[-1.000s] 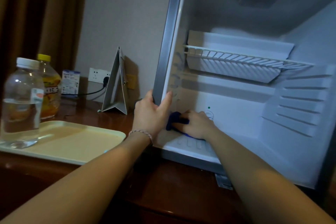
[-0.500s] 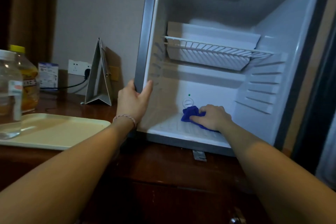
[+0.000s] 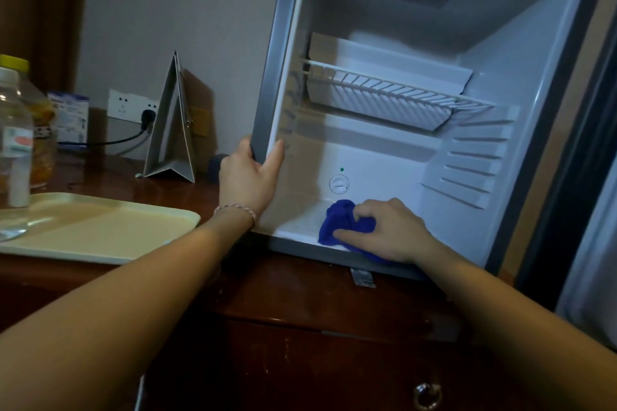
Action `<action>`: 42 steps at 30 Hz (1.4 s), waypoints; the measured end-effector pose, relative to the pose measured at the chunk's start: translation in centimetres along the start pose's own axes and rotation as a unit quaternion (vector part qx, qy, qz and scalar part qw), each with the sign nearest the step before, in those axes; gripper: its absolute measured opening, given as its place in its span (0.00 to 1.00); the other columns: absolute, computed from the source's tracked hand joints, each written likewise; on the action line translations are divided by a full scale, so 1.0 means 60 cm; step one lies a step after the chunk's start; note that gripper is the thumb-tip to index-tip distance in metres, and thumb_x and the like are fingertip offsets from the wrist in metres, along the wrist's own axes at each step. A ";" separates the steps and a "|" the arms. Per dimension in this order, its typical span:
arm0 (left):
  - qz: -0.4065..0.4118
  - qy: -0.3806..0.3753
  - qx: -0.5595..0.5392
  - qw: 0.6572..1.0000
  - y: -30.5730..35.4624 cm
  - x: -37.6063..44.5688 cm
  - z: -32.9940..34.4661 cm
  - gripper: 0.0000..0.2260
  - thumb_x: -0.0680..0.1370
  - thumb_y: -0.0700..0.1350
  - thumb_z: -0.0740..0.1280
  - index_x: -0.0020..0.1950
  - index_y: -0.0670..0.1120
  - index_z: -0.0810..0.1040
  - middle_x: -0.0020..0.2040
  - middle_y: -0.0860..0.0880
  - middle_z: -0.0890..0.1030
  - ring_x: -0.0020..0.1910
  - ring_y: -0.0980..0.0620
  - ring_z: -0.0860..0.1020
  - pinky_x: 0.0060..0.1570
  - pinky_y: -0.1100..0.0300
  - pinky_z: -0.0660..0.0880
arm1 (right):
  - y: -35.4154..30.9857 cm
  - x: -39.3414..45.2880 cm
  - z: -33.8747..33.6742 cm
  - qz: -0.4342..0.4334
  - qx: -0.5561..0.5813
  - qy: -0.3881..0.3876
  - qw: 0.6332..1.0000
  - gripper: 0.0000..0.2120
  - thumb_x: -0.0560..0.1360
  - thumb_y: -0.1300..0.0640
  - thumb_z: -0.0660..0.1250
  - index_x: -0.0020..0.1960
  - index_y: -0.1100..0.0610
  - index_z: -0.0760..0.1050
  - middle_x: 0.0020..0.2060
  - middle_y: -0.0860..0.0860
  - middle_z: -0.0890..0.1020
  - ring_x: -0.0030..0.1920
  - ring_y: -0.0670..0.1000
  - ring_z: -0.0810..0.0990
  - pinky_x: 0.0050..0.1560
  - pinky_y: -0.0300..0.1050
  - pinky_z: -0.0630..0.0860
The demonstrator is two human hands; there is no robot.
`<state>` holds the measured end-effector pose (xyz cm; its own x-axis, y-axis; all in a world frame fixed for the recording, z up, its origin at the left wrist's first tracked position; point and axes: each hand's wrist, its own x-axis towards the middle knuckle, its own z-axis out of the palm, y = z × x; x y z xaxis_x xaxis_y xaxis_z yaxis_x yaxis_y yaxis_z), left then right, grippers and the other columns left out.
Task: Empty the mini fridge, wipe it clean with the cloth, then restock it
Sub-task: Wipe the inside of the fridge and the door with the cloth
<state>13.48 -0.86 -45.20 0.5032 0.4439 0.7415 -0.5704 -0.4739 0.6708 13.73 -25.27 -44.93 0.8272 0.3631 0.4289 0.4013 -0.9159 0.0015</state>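
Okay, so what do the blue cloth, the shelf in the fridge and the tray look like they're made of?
Blue cloth: soft, plush fabric, probably microfibre; it bunches under the right hand.
Shelf: thin parallel bars, likely white-coated wire, though moulded plastic is possible.
Tray: cream, smooth, with a rounded raised rim; looks like plastic or melamine with a slight sheen.

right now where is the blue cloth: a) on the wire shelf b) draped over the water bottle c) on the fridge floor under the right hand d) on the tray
c: the right hand presses the blue cloth on the fridge floor, near the front edge.
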 end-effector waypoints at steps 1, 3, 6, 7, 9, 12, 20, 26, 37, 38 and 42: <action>0.003 0.007 0.002 1.000 -0.001 0.000 0.001 0.12 0.80 0.57 0.66 0.49 0.48 0.73 0.33 0.58 0.74 0.29 0.61 0.73 0.27 0.74 0.67 | -0.010 0.005 0.004 -0.017 0.001 -0.001 1.000 0.30 0.62 0.19 0.55 0.39 0.45 0.72 0.41 0.43 0.78 0.50 0.52 0.73 0.50 0.51 0.75; 0.010 0.016 0.001 1.000 -0.002 0.000 0.002 0.13 0.79 0.57 0.66 0.50 0.48 0.75 0.32 0.58 0.74 0.28 0.61 0.73 0.28 0.73 0.67 | -0.035 0.023 0.013 -0.048 0.007 -0.010 0.999 0.26 0.63 0.18 0.53 0.37 0.40 0.70 0.42 0.42 0.76 0.52 0.52 0.72 0.50 0.53 0.75; 0.015 0.018 0.002 1.000 -0.006 0.001 0.003 0.12 0.80 0.57 0.66 0.48 0.49 0.74 0.28 0.54 0.75 0.27 0.63 0.75 0.30 0.67 0.67 | -0.069 0.070 0.029 -0.061 0.019 -0.022 0.998 0.25 0.64 0.20 0.54 0.36 0.40 0.71 0.41 0.42 0.75 0.53 0.55 0.72 0.51 0.55 0.75; 0.017 0.017 0.000 1.000 -0.007 0.002 0.004 0.12 0.80 0.57 0.66 0.49 0.48 0.75 0.29 0.54 0.76 0.28 0.64 0.76 0.30 0.67 0.68 | -0.076 0.088 0.035 -0.054 0.021 -0.023 0.998 0.25 0.63 0.20 0.54 0.36 0.40 0.71 0.41 0.42 0.76 0.53 0.55 0.72 0.52 0.55 0.75; 0.023 0.019 -0.001 1.000 -0.008 0.003 0.004 0.12 0.79 0.57 0.66 0.51 0.48 0.76 0.31 0.54 0.78 0.31 0.65 0.77 0.31 0.69 0.70 | -0.078 0.125 0.052 -0.031 0.029 -0.027 0.999 0.20 0.63 0.20 0.55 0.35 0.35 0.72 0.41 0.43 0.77 0.54 0.56 0.73 0.53 0.57 0.76; 0.030 0.017 -0.005 0.999 -0.012 0.007 0.005 0.15 0.79 0.57 0.66 0.52 0.46 0.77 0.30 0.53 0.78 0.29 0.63 0.77 0.32 0.66 0.72 | -0.075 0.169 0.073 0.006 0.033 -0.032 0.999 0.16 0.64 0.21 0.57 0.33 0.30 0.72 0.40 0.46 0.79 0.52 0.58 0.77 0.53 0.57 0.77; 0.033 0.020 -0.012 0.999 -0.012 0.006 0.000 0.14 0.79 0.57 0.66 0.54 0.47 0.78 0.36 0.54 0.80 0.35 0.64 0.79 0.38 0.69 0.76 | -0.078 0.181 0.074 0.055 0.028 -0.032 0.998 0.21 0.66 0.24 0.60 0.41 0.40 0.74 0.48 0.49 0.80 0.57 0.59 0.74 0.58 0.58 0.74; 0.026 0.014 0.004 1.000 -0.007 0.006 -0.001 0.13 0.79 0.57 0.66 0.47 0.47 0.76 0.31 0.54 0.77 0.30 0.63 0.76 0.32 0.71 0.69 | -0.083 0.130 0.056 0.009 0.049 -0.030 0.998 0.16 0.66 0.25 0.61 0.36 0.35 0.73 0.41 0.42 0.76 0.56 0.56 0.73 0.57 0.58 0.74; 0.015 0.000 -0.003 1.000 0.000 0.004 -0.004 0.11 0.80 0.55 0.66 0.47 0.48 0.74 0.32 0.54 0.76 0.29 0.67 0.75 0.29 0.73 0.68 | -0.056 0.039 0.030 -0.063 0.037 0.015 0.997 0.23 0.65 0.22 0.57 0.35 0.41 0.71 0.41 0.40 0.75 0.51 0.53 0.73 0.44 0.48 0.69; 0.017 0.002 -0.004 1.000 -0.001 0.004 -0.002 0.11 0.80 0.55 0.66 0.47 0.48 0.74 0.32 0.55 0.76 0.30 0.67 0.75 0.29 0.73 0.68 | -0.058 0.040 0.029 -0.057 0.037 0.015 0.998 0.23 0.66 0.22 0.58 0.36 0.42 0.72 0.41 0.41 0.76 0.51 0.53 0.72 0.44 0.48 0.70; 0.018 0.022 -0.006 1.000 -0.005 0.004 0.006 0.11 0.80 0.56 0.66 0.49 0.48 0.75 0.34 0.57 0.75 0.32 0.63 0.76 0.31 0.75 0.69 | -0.069 0.056 0.028 -0.014 0.028 0.000 1.000 0.22 0.69 0.25 0.62 0.39 0.43 0.74 0.42 0.41 0.76 0.54 0.53 0.69 0.51 0.51 0.72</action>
<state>13.99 -0.89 -45.20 0.4537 0.4595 0.7636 -0.5958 -0.4808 0.6433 15.51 -19.98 -44.99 0.8158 0.3880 0.4289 0.4451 -0.8947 -0.0372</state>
